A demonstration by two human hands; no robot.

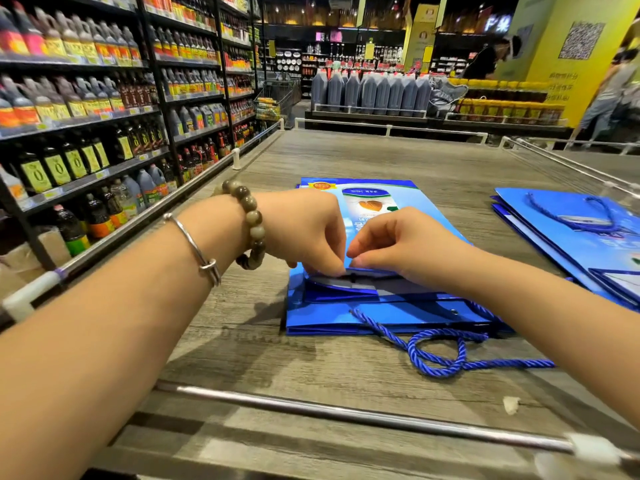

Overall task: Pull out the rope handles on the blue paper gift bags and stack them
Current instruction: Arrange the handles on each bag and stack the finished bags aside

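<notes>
A flat blue paper gift bag (374, 202) lies in the middle of the wooden display table (346, 157), its mouth facing me. My left hand (308, 230) and my right hand (401, 240) both pinch the near top edge of the bag, fingertips close together at the opening. One blue rope handle (446, 351) lies pulled out and looped on the table in front of the bag. A stack of more blue bags (571, 237) with a rope handle on top lies at the right.
A metal rail (346, 414) runs along the table's near edge, and white-capped rails border its sides. Shelves of bottles (86, 109) fill the left. A display of dark jugs (374, 91) stands beyond the table. People stand at the far right.
</notes>
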